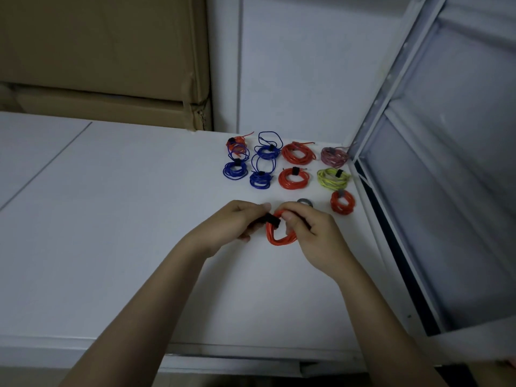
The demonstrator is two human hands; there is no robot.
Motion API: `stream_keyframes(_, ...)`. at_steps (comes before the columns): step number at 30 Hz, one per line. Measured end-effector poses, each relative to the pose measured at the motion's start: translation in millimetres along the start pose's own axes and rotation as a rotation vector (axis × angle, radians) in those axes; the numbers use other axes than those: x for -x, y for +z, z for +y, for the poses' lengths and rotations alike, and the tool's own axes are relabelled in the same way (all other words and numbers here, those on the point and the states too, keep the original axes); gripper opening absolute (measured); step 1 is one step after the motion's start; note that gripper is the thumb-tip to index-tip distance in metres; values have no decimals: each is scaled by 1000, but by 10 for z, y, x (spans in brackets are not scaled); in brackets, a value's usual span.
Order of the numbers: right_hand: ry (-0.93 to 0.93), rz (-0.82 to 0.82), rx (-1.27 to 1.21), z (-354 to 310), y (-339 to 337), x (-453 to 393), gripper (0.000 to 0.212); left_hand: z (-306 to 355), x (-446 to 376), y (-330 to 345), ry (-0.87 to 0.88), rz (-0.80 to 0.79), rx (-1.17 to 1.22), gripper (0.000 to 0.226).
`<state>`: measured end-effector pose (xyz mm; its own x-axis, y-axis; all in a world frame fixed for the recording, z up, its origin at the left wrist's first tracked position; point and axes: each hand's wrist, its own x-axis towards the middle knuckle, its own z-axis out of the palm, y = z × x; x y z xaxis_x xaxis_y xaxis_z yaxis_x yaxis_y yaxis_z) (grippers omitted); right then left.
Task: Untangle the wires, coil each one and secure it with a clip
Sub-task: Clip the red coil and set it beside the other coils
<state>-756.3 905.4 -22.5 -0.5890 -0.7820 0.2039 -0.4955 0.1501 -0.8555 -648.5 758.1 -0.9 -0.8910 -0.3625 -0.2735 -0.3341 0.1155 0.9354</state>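
A coiled red wire [276,238] is held above the white table [111,219] between both hands. My left hand [237,222] pinches a black clip strap [271,219] wrapped over the coil's top left. My right hand [312,233] grips the coil's right side, thumb inside the loop. Behind lie several finished coils with black clips: blue coils [235,170], red coils [293,178], a yellow-green coil [332,178], a pinkish coil [334,157] and a small red coil [342,202].
A grey ring [305,202] peeks out just behind my right hand. Cardboard boxes [106,60] stand at the back left. A white metal frame [396,113] slants along the table's right edge. White wall panels rise behind the coils.
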Motion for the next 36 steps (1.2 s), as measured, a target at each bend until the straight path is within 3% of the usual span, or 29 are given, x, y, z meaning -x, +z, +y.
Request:
stream_keyframes(5, 16, 138, -29, 0, 85, -9, 20, 8, 48, -58, -43, -135, 266, 46)
stream_keyframes(8, 16, 232, -60, 15, 141, 1, 20, -58, 66, -99, 35, -249, 223, 34)
stream_keyframes(15, 7, 347, -76, -2, 316, 18, 19, -36, 32, 1, 58, -81, 285, 18)
stream_keyframes(20, -114, 236, 156, 119, 231, 8, 25, 2, 31, 3, 50, 52, 110, 17)
stream_keyframes(25, -223, 96, 65, 109, 85, 4, 27, 43, 61, -16, 71, 39, -121, 21)
stream_keyframes(30, -106, 60, -109, 4, 91, 63, 7, 109, 119, 6, 108, -59, -281, 22)
stream_keyframes(36, 2, 172, -260, -79, 156, 162, 20, 149, 195, -38, 132, -203, -317, 26)
